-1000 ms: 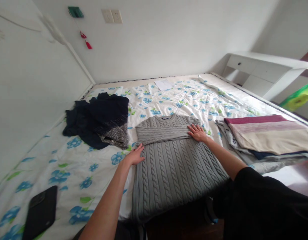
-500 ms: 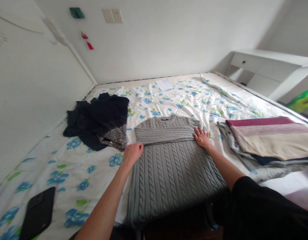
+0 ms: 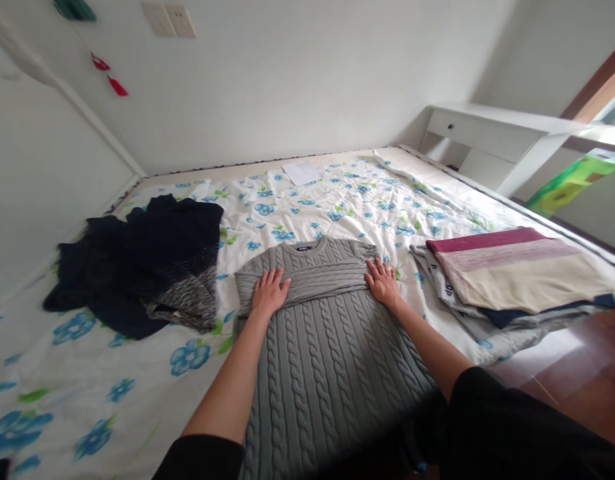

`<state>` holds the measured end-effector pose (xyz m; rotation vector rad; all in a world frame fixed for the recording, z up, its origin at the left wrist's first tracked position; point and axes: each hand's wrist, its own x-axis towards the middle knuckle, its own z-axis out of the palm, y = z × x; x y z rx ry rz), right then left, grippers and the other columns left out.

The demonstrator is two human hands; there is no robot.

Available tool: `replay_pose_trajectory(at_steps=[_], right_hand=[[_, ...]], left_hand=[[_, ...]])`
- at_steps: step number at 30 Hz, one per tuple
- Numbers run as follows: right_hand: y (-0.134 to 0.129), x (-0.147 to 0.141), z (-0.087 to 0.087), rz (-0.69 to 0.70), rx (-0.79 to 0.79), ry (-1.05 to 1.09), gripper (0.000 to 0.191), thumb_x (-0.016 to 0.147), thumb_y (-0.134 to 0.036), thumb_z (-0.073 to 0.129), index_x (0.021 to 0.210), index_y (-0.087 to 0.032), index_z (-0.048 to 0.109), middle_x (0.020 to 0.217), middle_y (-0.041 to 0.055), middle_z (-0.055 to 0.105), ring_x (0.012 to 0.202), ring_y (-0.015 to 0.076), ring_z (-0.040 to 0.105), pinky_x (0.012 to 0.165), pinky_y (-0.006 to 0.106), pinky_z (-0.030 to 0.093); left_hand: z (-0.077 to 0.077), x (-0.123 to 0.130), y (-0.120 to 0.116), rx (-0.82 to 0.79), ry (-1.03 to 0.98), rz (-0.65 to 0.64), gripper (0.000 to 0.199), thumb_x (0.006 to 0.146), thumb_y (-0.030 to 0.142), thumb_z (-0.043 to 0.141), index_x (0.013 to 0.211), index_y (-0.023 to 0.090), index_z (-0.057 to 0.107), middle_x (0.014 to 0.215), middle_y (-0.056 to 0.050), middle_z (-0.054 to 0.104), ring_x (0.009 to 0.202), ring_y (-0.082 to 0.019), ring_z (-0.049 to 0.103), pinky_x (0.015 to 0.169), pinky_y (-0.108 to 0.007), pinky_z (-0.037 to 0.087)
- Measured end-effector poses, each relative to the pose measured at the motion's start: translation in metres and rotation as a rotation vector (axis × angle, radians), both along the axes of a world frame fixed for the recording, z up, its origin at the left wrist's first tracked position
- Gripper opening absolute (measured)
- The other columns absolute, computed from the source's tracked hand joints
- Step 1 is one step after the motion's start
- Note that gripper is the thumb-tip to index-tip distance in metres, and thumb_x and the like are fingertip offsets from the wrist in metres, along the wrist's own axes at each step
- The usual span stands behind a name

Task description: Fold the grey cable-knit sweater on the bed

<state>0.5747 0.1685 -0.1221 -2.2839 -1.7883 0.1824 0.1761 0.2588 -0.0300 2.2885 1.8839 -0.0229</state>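
A grey cable-knit sweater [image 3: 327, 360] lies on the flowered bed sheet [image 3: 152, 393], its sleeves laid across the chest below the collar. My left hand [image 3: 271, 292] rests flat on the left part of the sleeves, fingers spread. On the right end of the sleeves, near the shoulder, my right hand [image 3: 383, 281] lies with its fingers apart. Neither hand grips anything. The sweater's lower edge reaches the near side of the bed, where it is dark.
To the left lies a crumpled dark navy garment [image 3: 152, 253]. Folded clothes [image 3: 517, 273] are stacked at the right. A white paper [image 3: 302, 173] lies near the wall. Beyond the bed's right edge stands a white desk [image 3: 487, 133].
My left hand has opened from a closed shape and moved onto the sleeves. My right hand remains at the right sleeve end. The view has shifted to the right.
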Motion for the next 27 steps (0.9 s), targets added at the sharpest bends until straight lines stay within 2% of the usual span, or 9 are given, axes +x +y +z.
replay_pose_trajectory(at_steps=[4,7,9,12,17,19,23,27], right_hand=[[0.001,0.001,-0.002,0.007,-0.010,0.005,0.070,0.122,-0.056,0.032,0.187,-0.032,0.032,0.194,0.0098,0.023,0.177,0.0398,0.026,0.142,0.064,0.020],[0.003,0.004,-0.004,0.011,-0.025,0.016,0.071,0.122,-0.057,0.031,0.188,-0.032,0.030,0.195,0.0090,0.021,0.178,0.0396,0.025,0.143,0.064,0.020],[0.005,0.006,-0.006,0.012,-0.054,0.034,0.071,0.122,-0.057,0.031,0.189,-0.032,0.027,0.195,0.0086,0.018,0.178,0.0393,0.022,0.143,0.065,0.018],[0.009,0.010,-0.005,0.014,-0.108,0.078,0.072,0.122,-0.058,0.031,0.189,-0.034,0.024,0.196,0.0080,0.015,0.179,0.0399,0.019,0.143,0.066,0.017],[0.002,0.014,0.003,0.018,-0.202,0.169,0.077,0.120,-0.063,0.034,0.190,-0.033,0.020,0.196,0.0103,0.010,0.180,0.0398,0.018,0.143,0.065,0.017],[-0.009,0.016,0.006,0.021,-0.238,0.202,0.081,0.120,-0.063,0.037,0.191,-0.031,0.016,0.196,0.0132,0.009,0.181,0.0373,0.015,0.144,0.061,0.015],[-0.040,0.021,0.013,0.044,-0.318,0.265,0.090,0.118,-0.062,0.049,0.191,-0.026,0.010,0.195,0.0192,0.010,0.182,0.0354,0.006,0.145,0.058,0.011],[-0.070,0.026,0.019,0.094,-0.366,0.354,0.100,0.111,-0.060,0.065,0.191,-0.023,0.015,0.195,0.0218,0.009,0.182,0.0385,0.006,0.145,0.061,0.011]], left_hand=[[-0.022,-0.069,-0.002,0.092,0.023,0.069,0.076,0.117,0.058,0.024,0.187,0.028,0.031,0.194,-0.007,0.028,0.181,-0.034,0.021,0.146,-0.055,0.023],[-0.034,-0.107,-0.009,0.117,0.011,0.146,0.076,0.117,0.052,0.023,0.187,0.023,0.028,0.194,-0.011,0.025,0.179,-0.037,0.027,0.143,-0.059,0.030],[-0.040,-0.122,-0.018,0.119,-0.023,0.187,0.076,0.117,0.048,0.022,0.187,0.016,0.029,0.193,-0.015,0.027,0.177,-0.038,0.031,0.143,-0.060,0.030],[-0.047,-0.130,-0.034,0.107,-0.079,0.220,0.077,0.117,0.047,0.027,0.185,0.011,0.030,0.189,-0.018,0.034,0.177,-0.040,0.031,0.144,-0.062,0.026],[-0.046,-0.133,-0.072,0.067,-0.094,0.264,0.081,0.117,0.055,0.031,0.184,0.010,0.036,0.189,-0.020,0.035,0.177,-0.043,0.028,0.141,-0.063,0.032],[-0.044,-0.134,-0.091,0.055,-0.081,0.274,0.081,0.117,0.057,0.033,0.183,0.010,0.038,0.189,-0.021,0.034,0.177,-0.043,0.030,0.142,-0.065,0.030],[-0.041,-0.139,-0.128,0.012,-0.110,0.299,0.077,0.115,0.047,0.038,0.183,0.009,0.037,0.189,-0.022,0.031,0.178,-0.042,0.026,0.143,-0.066,0.023],[-0.037,-0.142,-0.158,0.013,-0.290,0.389,0.074,0.111,0.042,0.052,0.179,0.013,0.044,0.188,-0.024,0.035,0.179,-0.043,0.025,0.143,-0.068,0.021]])
